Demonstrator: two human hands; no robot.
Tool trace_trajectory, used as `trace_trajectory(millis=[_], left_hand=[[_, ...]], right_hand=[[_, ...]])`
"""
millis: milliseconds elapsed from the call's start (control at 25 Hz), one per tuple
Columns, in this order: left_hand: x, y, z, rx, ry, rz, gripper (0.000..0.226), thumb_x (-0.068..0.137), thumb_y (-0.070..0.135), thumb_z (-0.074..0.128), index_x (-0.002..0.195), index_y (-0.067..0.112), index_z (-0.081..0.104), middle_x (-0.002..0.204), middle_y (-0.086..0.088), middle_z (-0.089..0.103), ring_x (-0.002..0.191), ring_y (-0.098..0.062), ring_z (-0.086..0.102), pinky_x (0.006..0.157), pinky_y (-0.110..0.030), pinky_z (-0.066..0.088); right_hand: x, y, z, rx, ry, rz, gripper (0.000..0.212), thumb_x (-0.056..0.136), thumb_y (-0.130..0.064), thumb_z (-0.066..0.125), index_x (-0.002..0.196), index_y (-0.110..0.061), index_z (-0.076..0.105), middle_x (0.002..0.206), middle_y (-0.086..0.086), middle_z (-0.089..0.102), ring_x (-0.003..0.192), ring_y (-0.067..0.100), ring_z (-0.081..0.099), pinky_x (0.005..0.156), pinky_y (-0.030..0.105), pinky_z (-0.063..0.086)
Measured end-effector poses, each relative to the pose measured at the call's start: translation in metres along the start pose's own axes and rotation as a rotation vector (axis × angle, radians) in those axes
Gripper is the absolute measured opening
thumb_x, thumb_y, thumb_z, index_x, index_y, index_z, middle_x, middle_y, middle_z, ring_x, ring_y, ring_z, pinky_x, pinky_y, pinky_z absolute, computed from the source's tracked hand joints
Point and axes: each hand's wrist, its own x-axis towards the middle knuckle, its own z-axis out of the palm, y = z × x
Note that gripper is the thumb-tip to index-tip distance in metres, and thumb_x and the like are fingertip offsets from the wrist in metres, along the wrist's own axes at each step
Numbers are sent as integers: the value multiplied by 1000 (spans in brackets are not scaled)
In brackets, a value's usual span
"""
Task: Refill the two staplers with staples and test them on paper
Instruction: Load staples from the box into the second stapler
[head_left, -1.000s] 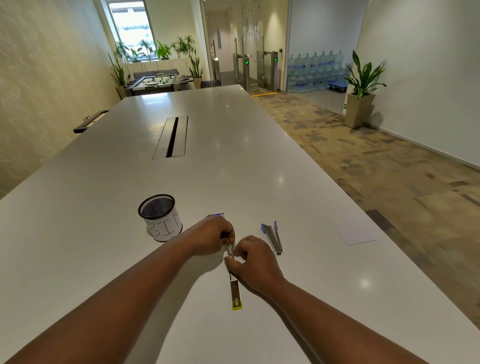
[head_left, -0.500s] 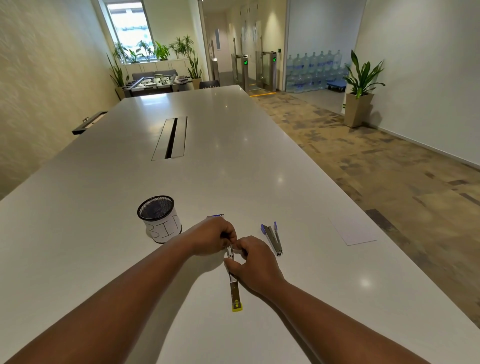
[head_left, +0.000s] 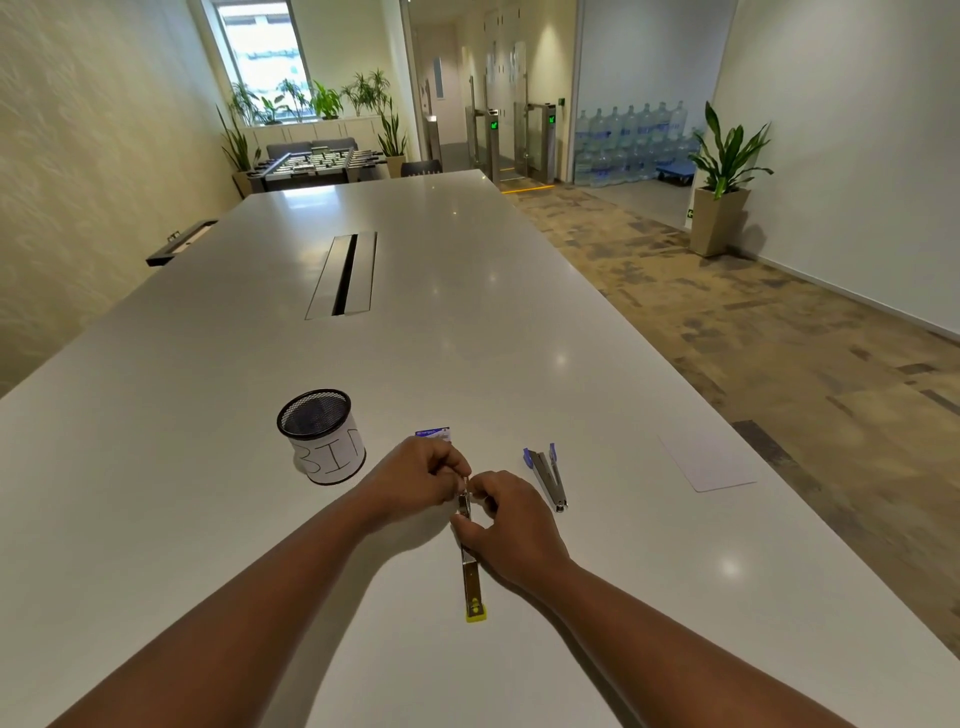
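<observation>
stapler with the yellow tip is pinched at its far end by left hand and right hand, just right of the bin cup; little has shifted in a second, so loading seems unfinished. second stapler lies open farther right.

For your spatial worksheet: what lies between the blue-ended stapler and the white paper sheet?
Head view: only bare white table between blue-ended stapler and white paper sheet.

"BIN" handwritten on white label of mesh cup
</observation>
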Motion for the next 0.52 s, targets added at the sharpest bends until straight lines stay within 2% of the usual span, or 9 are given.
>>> trace_trajectory(millis=[80,200,280,360,440,520], left_hand=[[-3,-6,2,-224,-2,-90,16,89,-1,64,91,9,77,80,-12,77,69,-13,68,66,-24,56],[-6,-14,6,-385,35,-167,13,90,0,67,92,9,76,76,-8,76,70,-15,70,65,-23,57],[-7,-19,9,-383,76,-167,14,89,0,70,92,13,76,80,-5,76,75,-18,70,69,-27,59],[-8,-22,11,-338,61,-177,20,84,2,77,96,18,77,95,-8,76,88,-21,72,79,-31,62],[-7,-23,10,-288,22,-211,35,76,3,85,105,21,75,110,-11,69,104,-23,69,89,-37,62],[-4,-21,7,-245,-9,-232,46,72,2,88,110,23,72,111,-12,63,106,-20,65,86,-32,62]], right_hand=[[0,0,0,-4,-13,-7,23,80,-40,69,100,-29,67,83,-12,55,77,5,48,69,24,45],[-1,-1,-1,-12,-20,-20,14,81,-38,68,90,-28,65,84,-10,57,75,6,48,67,25,45],[-1,0,-1,-24,-17,-26,14,81,-38,69,85,-25,63,83,-9,58,75,6,49,66,24,43],[-1,0,-1,-18,-15,-32,13,82,-35,71,86,-24,65,85,-8,60,77,6,50,65,20,41],[-1,0,-2,-10,-23,-43,12,83,-33,72,86,-25,64,86,-10,61,77,4,52,64,15,38],[-1,0,-3,-8,-33,-57,11,83,-31,71,86,-26,62,87,-12,59,77,0,51,63,13,36]])
